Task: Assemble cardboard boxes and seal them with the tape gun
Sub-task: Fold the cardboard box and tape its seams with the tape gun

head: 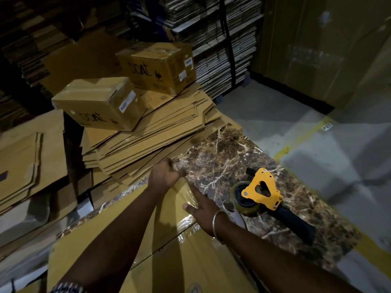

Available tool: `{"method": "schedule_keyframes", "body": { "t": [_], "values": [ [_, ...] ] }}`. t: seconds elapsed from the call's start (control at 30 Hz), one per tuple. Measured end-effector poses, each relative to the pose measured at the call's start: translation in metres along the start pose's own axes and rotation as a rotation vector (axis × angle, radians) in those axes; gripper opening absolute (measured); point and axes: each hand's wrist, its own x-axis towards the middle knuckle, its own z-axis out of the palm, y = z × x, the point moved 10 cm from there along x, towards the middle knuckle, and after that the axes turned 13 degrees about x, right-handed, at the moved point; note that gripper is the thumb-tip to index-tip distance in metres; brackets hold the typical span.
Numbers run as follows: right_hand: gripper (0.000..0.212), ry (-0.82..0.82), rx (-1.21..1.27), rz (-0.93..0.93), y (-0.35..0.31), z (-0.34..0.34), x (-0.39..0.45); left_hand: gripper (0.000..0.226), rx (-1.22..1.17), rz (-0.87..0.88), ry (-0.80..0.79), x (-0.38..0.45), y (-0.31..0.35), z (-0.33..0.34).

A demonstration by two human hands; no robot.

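A cardboard box (160, 261) is laid nearest on the marble worktop (228, 157). On the box, the right hand (203, 208) is pressed flat, grip spread, while clear tape is pinched in the left hand (164, 175). Right of the box, the tape gun (264, 195) is laid. Beyond the box, flattened cartons (152, 132) are stacked.

The room is dim. A grey concrete floor (264, 115) carries a yellow painted line (304, 136) with a small "P27" label (327, 126). Tall racks of flattened cardboard (224, 49) line the back, and a brown marble-patterned tabletop (232, 157) fills the foreground.
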Motion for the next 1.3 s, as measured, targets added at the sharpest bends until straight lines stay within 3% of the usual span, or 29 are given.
{"method": "schedule_keyframes", "body": {
  "t": [0.13,0.33,0.53,0.73,0.87,1.0,1.3],
  "values": [
    [0.073,0.0,0.008,-0.009,-0.001,0.0,-0.001,0.054,-0.058,0.021,0.003,0.002,-0.001,0.002],
    [0.073,0.005,0.017,0.002,0.002,0.0,0.0,0.039,0.153,0.254,-0.042,0.007,0.015,-0.001],
    [0.071,-0.008,0.003,0.003,0.001,0.001,0.0,0.043,0.584,0.48,-0.091,0.007,0.05,0.007],
    [0.071,0.009,0.019,0.028,0.003,0.0,0.003,0.036,1.032,0.425,-0.108,-0.004,0.071,0.02],
    [0.072,-0.013,0.032,0.064,0.004,0.004,0.005,0.035,1.049,0.333,-0.16,-0.003,0.076,0.03],
    [0.075,-0.01,0.0,0.066,0.001,0.004,0.004,0.033,1.039,0.355,-0.164,-0.006,0.085,0.031],
    [0.075,-0.023,-0.148,0.01,0.0,0.003,0.006,0.029,0.762,0.29,-0.332,-0.008,0.083,0.038]
  ]
}}
